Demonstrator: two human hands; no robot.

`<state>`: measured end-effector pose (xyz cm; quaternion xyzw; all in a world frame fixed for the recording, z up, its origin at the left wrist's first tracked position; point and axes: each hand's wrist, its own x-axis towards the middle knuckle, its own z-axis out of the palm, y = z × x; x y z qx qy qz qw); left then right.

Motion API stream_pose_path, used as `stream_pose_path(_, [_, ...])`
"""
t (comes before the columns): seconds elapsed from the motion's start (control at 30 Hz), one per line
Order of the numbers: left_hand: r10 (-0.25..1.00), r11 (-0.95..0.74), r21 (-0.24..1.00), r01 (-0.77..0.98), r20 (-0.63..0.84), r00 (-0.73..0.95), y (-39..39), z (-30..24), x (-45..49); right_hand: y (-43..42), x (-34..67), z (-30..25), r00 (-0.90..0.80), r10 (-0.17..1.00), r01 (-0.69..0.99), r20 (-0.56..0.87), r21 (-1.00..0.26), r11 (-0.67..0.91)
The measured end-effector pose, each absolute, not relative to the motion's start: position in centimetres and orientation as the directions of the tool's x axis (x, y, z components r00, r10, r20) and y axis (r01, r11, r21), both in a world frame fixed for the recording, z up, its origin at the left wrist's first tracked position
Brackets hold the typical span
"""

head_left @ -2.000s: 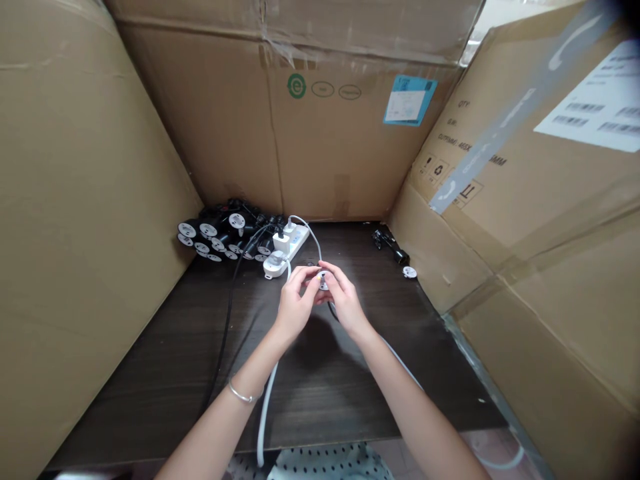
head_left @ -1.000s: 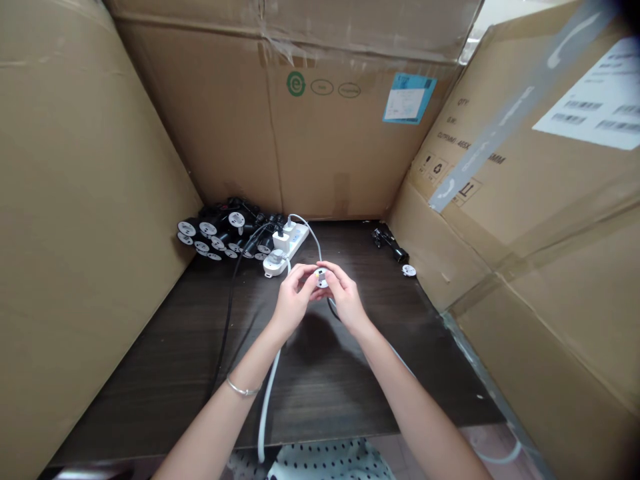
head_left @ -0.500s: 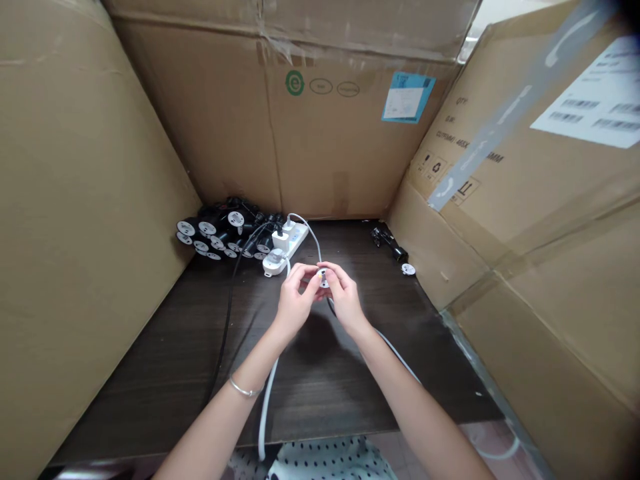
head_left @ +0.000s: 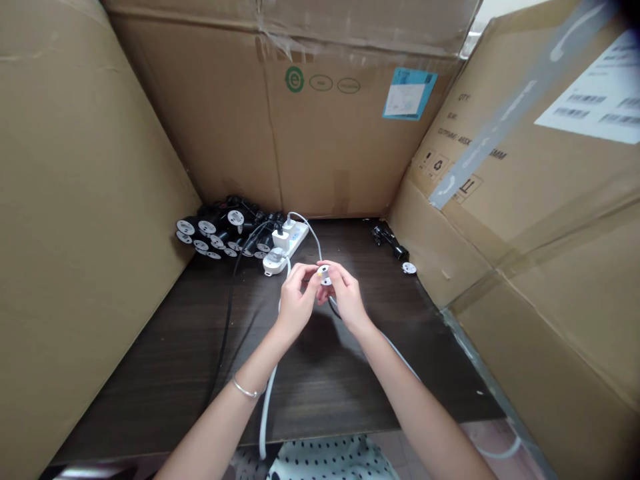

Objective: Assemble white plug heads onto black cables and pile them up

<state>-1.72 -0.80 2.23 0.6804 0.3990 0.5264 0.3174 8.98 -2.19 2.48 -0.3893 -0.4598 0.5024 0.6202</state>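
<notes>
Between my two hands is a small white round disc (head_left: 325,272) with dark marks on its face. My left hand (head_left: 299,293) pinches its left edge with thumb and fingertips. On the opposite edge, my right hand (head_left: 345,293) presses it with the thumb, fingers curled behind. What lies behind the disc is hidden by my fingers. A pale cable (head_left: 320,247) runs down toward the disc from the white power strip (head_left: 299,235); whether it is joined to it I cannot tell. Both hands are held above the dark wooden table (head_left: 320,373).
Several black cylindrical devices with white round ends (head_left: 215,230) lie heaped at the back left. A similar black device (head_left: 390,243) lies at the right, beside a loose white disc (head_left: 409,268). Cardboard walls (head_left: 320,153) enclose three sides. A thick white cord (head_left: 267,407) crosses the front edge.
My right thumb has shifted right on the disc, showing more of its face. The disc looks slightly turned, and my right hand sits a little farther right.
</notes>
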Motion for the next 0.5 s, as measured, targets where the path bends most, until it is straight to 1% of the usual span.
stream_pose_path(0.13, [0.885, -0.463, 0.848, 0.259, 0.456, 0.091, -0.6, 2.1, -1.6, -2.3, 8.7, 2.0, 0.102, 0.978, -0.217, 0.180, -0.956, 0.198])
stream_pose_path(0.27, [0.915, -0.403, 0.891, 0.210, 0.397, 0.072, -0.3, 1.4, -1.7, -2.4, 8.4, 1.4, 0.078, 0.983, -0.213, 0.164, -0.961, 0.177])
stream_pose_path(0.4, [0.934, -0.354, 0.913, 0.200, 0.336, 0.120, -0.4, 1.0, -1.6, -2.5, 8.4, 1.2, 0.085, 0.983, -0.191, 0.162, -0.966, 0.175])
stream_pose_path(0.5, [0.935, -0.346, 0.918, 0.195, 0.320, 0.155, -0.7, 1.3, -1.6, -2.6, 8.4, 1.2, 0.083, 0.986, -0.214, 0.147, -0.963, 0.162])
